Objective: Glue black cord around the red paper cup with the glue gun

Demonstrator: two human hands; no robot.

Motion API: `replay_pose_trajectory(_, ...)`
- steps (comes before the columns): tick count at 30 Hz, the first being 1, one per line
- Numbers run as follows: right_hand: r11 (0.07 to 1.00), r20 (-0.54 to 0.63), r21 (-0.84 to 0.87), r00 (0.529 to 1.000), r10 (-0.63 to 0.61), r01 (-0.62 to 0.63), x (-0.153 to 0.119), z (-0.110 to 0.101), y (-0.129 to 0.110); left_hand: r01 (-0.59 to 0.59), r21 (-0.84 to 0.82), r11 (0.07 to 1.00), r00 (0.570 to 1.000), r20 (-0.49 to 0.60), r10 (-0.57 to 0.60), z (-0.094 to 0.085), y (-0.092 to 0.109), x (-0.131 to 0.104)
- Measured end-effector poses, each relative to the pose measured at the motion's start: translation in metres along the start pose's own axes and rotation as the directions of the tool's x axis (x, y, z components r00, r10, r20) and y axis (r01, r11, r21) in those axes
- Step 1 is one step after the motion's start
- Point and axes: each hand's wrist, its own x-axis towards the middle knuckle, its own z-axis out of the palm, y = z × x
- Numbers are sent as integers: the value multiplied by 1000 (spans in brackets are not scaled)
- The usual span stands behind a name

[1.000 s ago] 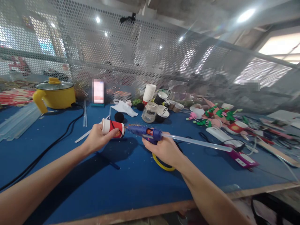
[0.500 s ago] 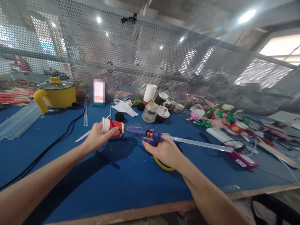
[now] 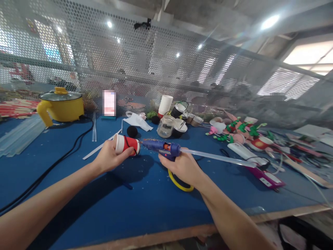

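Note:
My left hand [image 3: 111, 157] grips a red and white paper cup [image 3: 133, 143] lying on its side in the air, with a black cord across its wall. In my right hand [image 3: 183, 166] is a blue hot glue gun [image 3: 156, 146], its nozzle at the cup's base end; I cannot tell whether they touch. A long clear glue stick [image 3: 221, 157] sticks out of the gun's back, and a small red light glows on its body. Beneath my right hand a yellow ring-shaped thing [image 3: 182, 184] rests on the table, partly hidden. A black ball [image 3: 132, 131] lies just behind the cup.
Left stands a yellow electric pot [image 3: 65, 107] beside clear glue sticks [image 3: 23, 135] and a black cable [image 3: 56, 163]. A lit phone [image 3: 109, 103], glass jar [image 3: 165, 126] and stacked paper cups [image 3: 165, 105] are at the back. Right are a purple power strip [image 3: 266, 178] and craft pieces [image 3: 244, 130].
The cup has shifted slightly to the right and turned a little in my left hand. The glue gun remains at its base end. The whole view has moved slightly.

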Motion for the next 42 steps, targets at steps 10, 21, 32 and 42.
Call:
replay_pose_trajectory(10,998,-28,-15,998,-61,60,-2,1,1,88,-65,994,994,-53,-92,-2,5,0)
replay_pose_trajectory(21,999,11,36,1000,-1,0,-5,1,-2,283,-314,906,948,-53,-314,0,4,4)
replay_pose_trajectory(32,997,23,13,997,-71,71,-8,2,-1,331,-349,877,915,-108,-388,-2,9,6)
replay_pose_trajectory(42,999,-4,29,1000,-18,18,-6,0,-2,195,-203,960,970,-106,-219,-1,8,2)
